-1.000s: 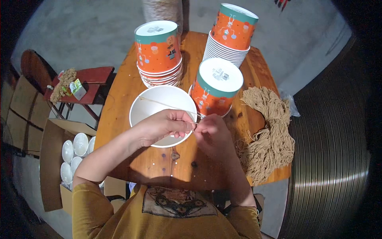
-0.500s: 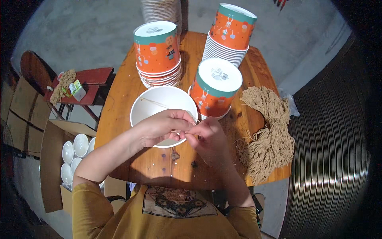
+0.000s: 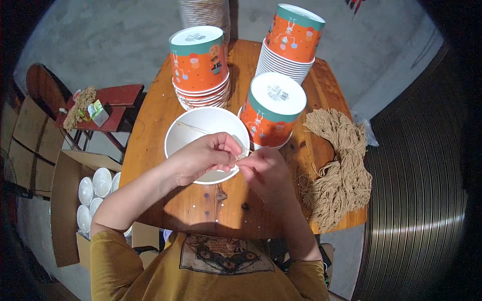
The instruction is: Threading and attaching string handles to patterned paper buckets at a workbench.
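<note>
A white paper bucket (image 3: 182, 146) stands with its mouth up near the middle of the wooden table. Across its mouth runs a thin tan cord (image 3: 194, 128), which leads into my fingers. Over the near right part of the rim, my left hand (image 3: 203, 156) is closed in a pinch on the cord. My right hand (image 3: 265, 168) meets it fingertip to fingertip, also pinching the cord at the bucket's right rim. The fingers hide most of the cord there, and I cannot tell whether it passes through the rim.
Upside-down orange and green bucket stacks stand on the table (image 3: 150, 175): left stack (image 3: 198, 67), far right stack (image 3: 293, 37), nearer bucket (image 3: 271, 118). A tan cord bundle (image 3: 341, 170) lies at right. Left are a box of white cups (image 3: 65, 210) and a red bench (image 3: 118, 98).
Both hands have shifted slightly, and my left fingers have risen a little and spread from their earlier curl. The bucket and the stacks stay nearly where they were.
</note>
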Demonstrator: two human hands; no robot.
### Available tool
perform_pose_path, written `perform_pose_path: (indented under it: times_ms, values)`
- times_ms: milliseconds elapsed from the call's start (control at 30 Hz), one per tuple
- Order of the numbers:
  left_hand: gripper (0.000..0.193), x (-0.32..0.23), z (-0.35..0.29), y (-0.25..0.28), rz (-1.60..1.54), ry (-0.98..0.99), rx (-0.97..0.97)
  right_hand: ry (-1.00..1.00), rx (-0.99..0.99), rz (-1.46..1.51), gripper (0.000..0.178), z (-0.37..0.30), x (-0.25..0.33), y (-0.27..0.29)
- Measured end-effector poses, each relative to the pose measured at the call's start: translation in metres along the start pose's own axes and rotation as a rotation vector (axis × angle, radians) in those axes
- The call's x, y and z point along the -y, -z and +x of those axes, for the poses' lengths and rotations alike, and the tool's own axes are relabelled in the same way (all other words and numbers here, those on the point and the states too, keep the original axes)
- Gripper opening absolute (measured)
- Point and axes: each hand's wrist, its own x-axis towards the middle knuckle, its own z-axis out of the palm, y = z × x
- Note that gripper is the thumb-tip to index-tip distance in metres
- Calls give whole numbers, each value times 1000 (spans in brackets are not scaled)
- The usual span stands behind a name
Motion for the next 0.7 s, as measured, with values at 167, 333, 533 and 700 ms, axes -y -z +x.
perform_pose_path:
  times_ms: [167,333,533,700]
  values:
    - [26,0,-3,-7,205,-130,-12,-484,-76,414,7,-3,5,-4]
    - [32,-2,-6,-13,427,-221,-36,-250,-33,84,14,3,3,-1]
    - [31,-5,-10,-17,612,-263,-21,-268,-8,71,14,8,7,-1]
    - [21,2,-7,-15,841,-357,-120,-250,-5,68,14,6,4,-3]
